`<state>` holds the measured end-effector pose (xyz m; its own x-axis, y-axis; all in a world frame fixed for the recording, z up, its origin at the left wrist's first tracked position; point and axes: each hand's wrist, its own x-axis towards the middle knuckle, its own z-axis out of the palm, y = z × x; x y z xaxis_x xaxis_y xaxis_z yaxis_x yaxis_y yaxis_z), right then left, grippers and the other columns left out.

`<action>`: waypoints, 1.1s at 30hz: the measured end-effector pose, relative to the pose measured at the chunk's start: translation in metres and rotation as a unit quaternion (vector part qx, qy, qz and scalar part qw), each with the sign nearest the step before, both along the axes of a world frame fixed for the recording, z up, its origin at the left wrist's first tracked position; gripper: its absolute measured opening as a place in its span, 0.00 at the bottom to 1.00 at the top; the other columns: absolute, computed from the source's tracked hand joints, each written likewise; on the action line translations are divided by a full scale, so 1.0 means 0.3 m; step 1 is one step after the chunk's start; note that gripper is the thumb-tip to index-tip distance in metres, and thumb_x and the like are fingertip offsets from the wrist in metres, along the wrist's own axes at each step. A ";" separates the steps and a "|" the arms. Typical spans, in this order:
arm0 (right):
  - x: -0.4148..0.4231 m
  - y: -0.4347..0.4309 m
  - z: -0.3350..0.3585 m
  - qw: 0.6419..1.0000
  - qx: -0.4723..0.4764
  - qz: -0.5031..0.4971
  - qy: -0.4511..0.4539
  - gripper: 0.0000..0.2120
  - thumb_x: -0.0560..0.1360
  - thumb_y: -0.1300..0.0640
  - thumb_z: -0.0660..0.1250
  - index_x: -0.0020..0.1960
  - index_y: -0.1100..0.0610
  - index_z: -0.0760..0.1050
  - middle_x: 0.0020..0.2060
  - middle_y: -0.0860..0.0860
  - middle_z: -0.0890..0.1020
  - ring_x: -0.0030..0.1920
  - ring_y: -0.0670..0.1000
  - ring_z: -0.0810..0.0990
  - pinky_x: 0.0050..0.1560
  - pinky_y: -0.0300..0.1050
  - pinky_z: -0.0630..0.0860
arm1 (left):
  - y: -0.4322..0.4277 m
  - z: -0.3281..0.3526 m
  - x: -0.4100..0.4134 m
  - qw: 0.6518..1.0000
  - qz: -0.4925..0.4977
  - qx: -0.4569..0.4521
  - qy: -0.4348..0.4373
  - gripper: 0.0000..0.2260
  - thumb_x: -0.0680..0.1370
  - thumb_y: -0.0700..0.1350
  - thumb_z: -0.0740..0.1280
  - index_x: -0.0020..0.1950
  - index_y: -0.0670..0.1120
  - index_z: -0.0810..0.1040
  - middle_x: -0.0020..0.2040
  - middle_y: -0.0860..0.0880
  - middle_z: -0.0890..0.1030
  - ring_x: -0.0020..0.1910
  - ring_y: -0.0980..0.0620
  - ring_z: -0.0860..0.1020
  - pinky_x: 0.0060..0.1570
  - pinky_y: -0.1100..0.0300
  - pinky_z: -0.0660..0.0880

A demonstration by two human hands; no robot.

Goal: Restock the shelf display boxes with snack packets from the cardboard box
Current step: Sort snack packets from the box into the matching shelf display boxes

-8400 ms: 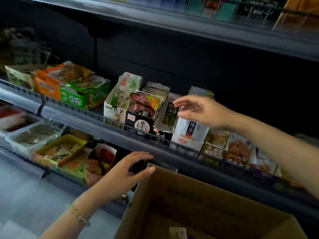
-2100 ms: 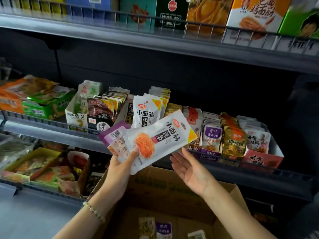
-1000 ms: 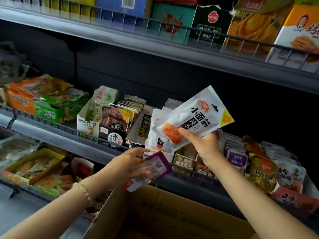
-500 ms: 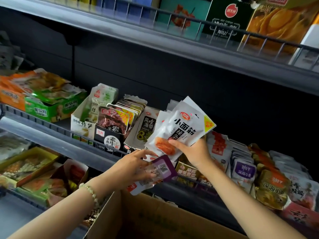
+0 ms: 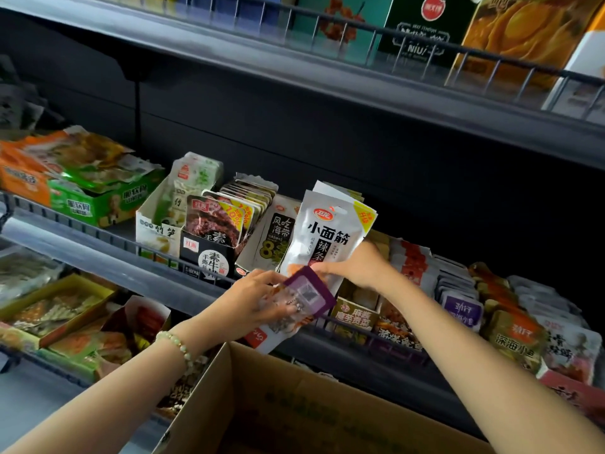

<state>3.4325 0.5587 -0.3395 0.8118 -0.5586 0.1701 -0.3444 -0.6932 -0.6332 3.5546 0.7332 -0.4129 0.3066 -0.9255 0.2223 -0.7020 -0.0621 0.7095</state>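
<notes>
My right hand (image 5: 357,267) grips the lower end of a white snack packet (image 5: 327,231) with black characters and holds it upright at the front of a row of like packets in a display box on the middle shelf. My left hand (image 5: 252,303) holds a few small packets, the top one with a purple corner (image 5: 309,294), just below and in front of the white packet. The open cardboard box (image 5: 294,407) stands below my arms; its inside is mostly out of view.
Display boxes line the middle shelf: a green one (image 5: 98,204) at left, a white one (image 5: 157,224), a black one (image 5: 209,253), and purple and gold packets (image 5: 465,309) at right. A wire rail (image 5: 98,237) fronts the shelf. More snack boxes fill the shelf below left and the shelf above.
My right hand took the white packet from my left and lowered it from a tilted, raised position to upright in the display box row. My left hand kept the purple-cornered packets.
</notes>
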 end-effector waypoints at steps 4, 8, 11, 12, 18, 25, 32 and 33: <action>0.041 -0.009 0.026 0.997 -0.021 -0.001 0.069 0.23 0.62 0.45 0.79 0.52 0.52 0.77 0.46 0.45 0.81 0.49 0.47 0.79 0.48 0.41 0.77 | -0.003 0.004 -0.002 0.997 -0.001 -0.001 -0.081 0.21 0.76 0.56 0.67 0.64 0.45 0.78 0.53 0.74 0.57 0.63 0.62 0.63 0.63 0.61 0.71; 0.063 0.021 0.038 0.995 -0.016 0.015 0.100 0.20 0.65 0.51 0.79 0.52 0.53 0.76 0.46 0.45 0.80 0.47 0.46 0.78 0.45 0.39 0.74 | -0.005 -0.005 -0.008 0.999 0.011 -0.012 -0.032 0.22 0.74 0.57 0.66 0.63 0.44 0.77 0.52 0.71 0.62 0.59 0.59 0.69 0.56 0.58 0.78; 0.049 0.022 0.029 0.994 -0.003 0.004 0.105 0.22 0.66 0.50 0.77 0.57 0.55 0.77 0.50 0.48 0.80 0.49 0.47 0.77 0.46 0.38 0.73 | -0.002 -0.007 -0.010 0.999 0.011 -0.009 -0.038 0.31 0.69 0.66 0.62 0.61 0.45 0.79 0.55 0.68 0.65 0.61 0.59 0.69 0.58 0.56 0.77; 0.043 0.017 0.029 0.994 0.003 -0.005 0.111 0.23 0.67 0.49 0.77 0.57 0.57 0.77 0.51 0.49 0.80 0.49 0.48 0.77 0.45 0.38 0.73 | 0.000 -0.007 -0.010 0.999 0.013 -0.011 -0.042 0.32 0.68 0.68 0.60 0.60 0.45 0.80 0.56 0.66 0.66 0.61 0.60 0.69 0.59 0.56 0.76; 0.059 0.024 -0.020 0.993 0.009 -0.036 0.113 0.22 0.66 0.50 0.77 0.53 0.62 0.78 0.49 0.54 0.83 0.52 0.53 0.80 0.51 0.48 0.79 | 0.011 0.009 -0.016 1.000 0.006 -0.015 -0.020 0.25 0.72 0.61 0.65 0.61 0.45 0.78 0.54 0.66 0.68 0.58 0.59 0.72 0.56 0.56 0.78; 0.040 0.024 0.068 0.998 0.035 -0.038 0.034 0.25 0.65 0.49 0.78 0.56 0.57 0.74 0.49 0.46 0.79 0.48 0.46 0.76 0.39 0.32 0.71 | 0.006 0.017 -0.024 0.999 0.036 -0.030 0.015 0.19 0.76 0.55 0.67 0.62 0.45 0.75 0.57 0.56 0.71 0.53 0.57 0.75 0.47 0.64 0.79; 0.044 0.025 0.023 0.995 0.037 -0.078 0.054 0.20 0.68 0.47 0.76 0.46 0.60 0.74 0.39 0.50 0.76 0.40 0.49 0.73 0.36 0.39 0.68 | 0.046 0.032 -0.032 0.987 0.022 -0.069 0.145 0.18 0.71 0.59 0.66 0.55 0.49 0.75 0.48 0.48 0.84 0.43 0.51 0.84 0.44 0.48 0.82; 0.038 0.040 0.030 0.995 0.041 -0.074 0.045 0.17 0.69 0.49 0.76 0.43 0.60 0.73 0.37 0.49 0.74 0.37 0.47 0.72 0.34 0.39 0.67 | 0.055 0.044 -0.037 0.985 0.030 -0.077 0.151 0.16 0.72 0.58 0.66 0.53 0.50 0.75 0.46 0.48 0.84 0.41 0.50 0.84 0.42 0.49 0.82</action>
<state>3.4438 0.5708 -0.3306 0.7292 -0.6825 0.0496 -0.4971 -0.5781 -0.6471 3.5434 0.7498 -0.3996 0.4340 -0.8657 0.2493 -0.4556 0.0278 0.8897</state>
